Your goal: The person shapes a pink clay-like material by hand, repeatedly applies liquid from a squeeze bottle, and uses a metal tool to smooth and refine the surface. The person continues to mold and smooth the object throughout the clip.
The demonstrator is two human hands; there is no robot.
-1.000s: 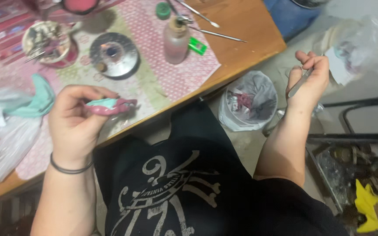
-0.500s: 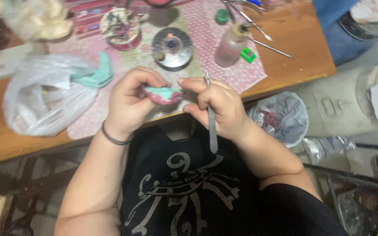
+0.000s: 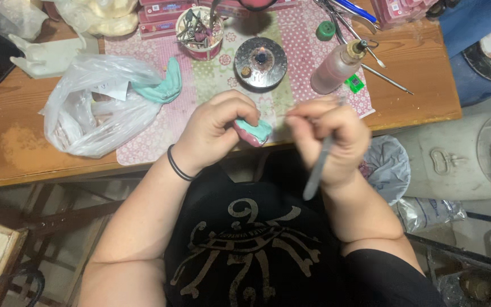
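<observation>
**Steady hands shape a small wax piece at the bench**

Above a wooden table [image 3: 410,85] spread with a patterned mat [image 3: 211,79], a plastic bag [image 3: 95,108] and a round burner [image 3: 260,62], the left hand [image 3: 217,131] is closed around a pink-and-teal piece [image 3: 252,132] at the table's near edge. The right hand [image 3: 328,142] pinches a slim metal tool [image 3: 316,170], tip near the piece. Light, braced strokes would likely serve best.

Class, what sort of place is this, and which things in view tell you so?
Probably a craft or modelling workbench: a cup of small burrs and tools, a small lit burner, and the left hand holding a pink-and-teal moulded piece.
</observation>
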